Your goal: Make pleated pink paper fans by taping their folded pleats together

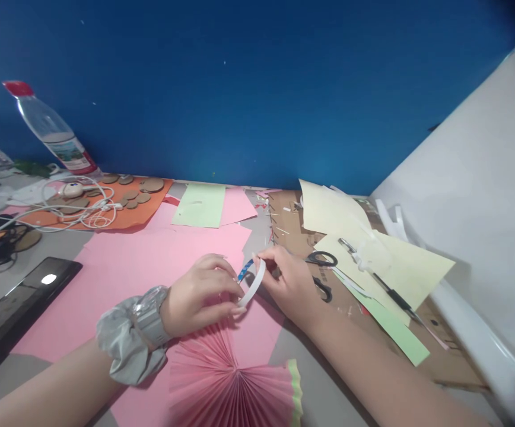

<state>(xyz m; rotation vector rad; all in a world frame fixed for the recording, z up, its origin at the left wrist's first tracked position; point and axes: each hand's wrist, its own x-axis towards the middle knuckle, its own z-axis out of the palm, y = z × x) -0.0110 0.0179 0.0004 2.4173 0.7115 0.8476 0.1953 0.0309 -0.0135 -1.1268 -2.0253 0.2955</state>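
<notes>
Between my hands is a narrow roll of white tape (254, 284), its blue-patterned inner side showing at the upper left. My left hand (204, 290) closes on the roll's lower left edge with thumb and fingers. My right hand (288, 284) pinches its upper right edge; those fingertips are partly hidden. Just below, a pleated pink paper fan (235, 397) lies spread into a rounded shape, with a pale green strip along its right edge. Beside my right hand are scissors (323, 258) with black handles, their blades hidden behind the hand.
Pink sheets (142, 267) cover the middle. Orange paper (150, 213) with cardboard discs, a white cable (101, 204) and a tilted bottle (57, 130) are at left, near a black phone-like slab (21, 302). Cream sheets (417, 267) and a pen (391, 290) lie right, beside a white wall.
</notes>
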